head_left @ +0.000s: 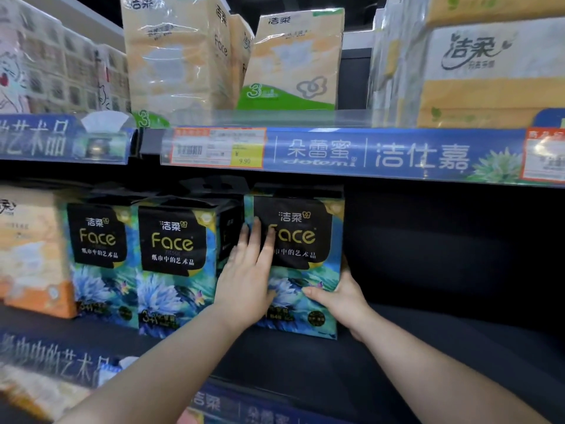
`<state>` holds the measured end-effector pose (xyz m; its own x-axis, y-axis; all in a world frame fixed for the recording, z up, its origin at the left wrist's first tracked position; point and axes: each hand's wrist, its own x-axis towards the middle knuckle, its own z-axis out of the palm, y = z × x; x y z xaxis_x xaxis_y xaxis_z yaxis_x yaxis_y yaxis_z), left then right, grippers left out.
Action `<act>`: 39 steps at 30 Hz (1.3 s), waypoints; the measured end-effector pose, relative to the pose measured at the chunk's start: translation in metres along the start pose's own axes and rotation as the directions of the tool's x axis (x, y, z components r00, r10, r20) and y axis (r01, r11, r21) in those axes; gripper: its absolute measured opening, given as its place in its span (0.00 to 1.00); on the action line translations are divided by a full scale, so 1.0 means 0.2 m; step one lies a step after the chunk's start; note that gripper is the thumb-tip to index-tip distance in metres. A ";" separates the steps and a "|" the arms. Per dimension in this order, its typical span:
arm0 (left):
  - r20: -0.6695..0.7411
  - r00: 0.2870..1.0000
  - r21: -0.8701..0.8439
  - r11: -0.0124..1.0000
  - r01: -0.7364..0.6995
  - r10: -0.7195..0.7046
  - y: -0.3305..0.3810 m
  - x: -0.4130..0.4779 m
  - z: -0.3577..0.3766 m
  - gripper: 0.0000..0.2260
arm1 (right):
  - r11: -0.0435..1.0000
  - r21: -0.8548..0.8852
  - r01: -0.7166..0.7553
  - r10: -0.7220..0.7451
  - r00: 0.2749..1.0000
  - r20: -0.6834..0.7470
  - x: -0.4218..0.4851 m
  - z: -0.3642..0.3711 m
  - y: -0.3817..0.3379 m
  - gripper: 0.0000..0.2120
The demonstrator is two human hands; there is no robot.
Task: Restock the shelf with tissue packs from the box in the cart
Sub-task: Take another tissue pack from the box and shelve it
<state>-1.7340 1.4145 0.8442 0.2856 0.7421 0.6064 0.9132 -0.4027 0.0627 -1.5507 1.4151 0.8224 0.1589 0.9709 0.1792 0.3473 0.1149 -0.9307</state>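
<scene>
Between left hand, pressing flat-fingered on its front, and right hand, gripping its lower corner, a blue Face tissue pack stands on the shelf; bare space rightward, so restocking looks partial.

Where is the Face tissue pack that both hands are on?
Head view, centre: the Face tissue pack stands on the lower shelf, rightmost of three, below the blue price strip, left hand on its front, right hand gripping its right edge.
</scene>
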 end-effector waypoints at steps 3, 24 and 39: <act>0.108 0.994 -0.002 1.000 0.017 -0.017 -0.02 0.04 -0.02 0.44 | 1.000 0.010 0.006 -0.006 0.999 -0.036 0.04 0.03 0.01 0.40; 0.295 0.954 -0.132 0.987 0.093 -0.050 -0.02 0.07 0.04 0.44 | 0.995 -0.083 -0.060 0.052 0.994 -0.091 0.11 0.06 0.05 0.42; 0.366 0.931 -0.180 0.980 0.090 -0.018 -0.04 0.02 0.03 0.41 | 0.975 -0.085 -0.205 0.208 0.978 0.021 0.09 0.03 0.04 0.25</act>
<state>-1.7386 1.4243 0.8419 0.3553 0.8940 0.2731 0.8681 -0.4239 0.2584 -1.5500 1.4346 0.8167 0.2086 0.9777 -0.0248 0.3850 -0.1054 -0.9169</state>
